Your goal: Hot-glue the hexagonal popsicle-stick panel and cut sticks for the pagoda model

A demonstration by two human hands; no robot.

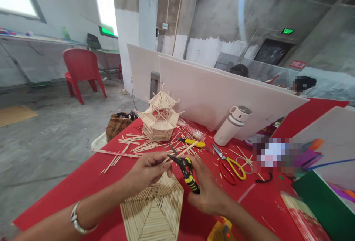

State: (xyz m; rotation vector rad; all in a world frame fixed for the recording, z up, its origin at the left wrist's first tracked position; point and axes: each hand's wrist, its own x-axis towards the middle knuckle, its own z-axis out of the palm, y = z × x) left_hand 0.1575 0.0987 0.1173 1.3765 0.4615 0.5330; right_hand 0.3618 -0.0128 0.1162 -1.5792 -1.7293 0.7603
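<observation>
My left hand (148,169) pinches a thin wooden stick (185,150) that points up and to the right. My right hand (206,189) grips black cutting pliers with yellow-and-black handles (186,170), and their jaws sit against the stick. Below both hands lies a flat hexagonal panel of glued sticks (154,211) on the red table (83,189). A small pavilion model built of sticks (161,117) stands farther back, with several loose sticks (133,146) scattered in front of it.
Red and yellow scissors (230,165), a yellow-handled knife (192,142) and a white flask (231,124) lie to the right. White partition boards (222,93) back the table; people sit behind them. A checked bag (118,124) and a red chair (81,71) are at the left.
</observation>
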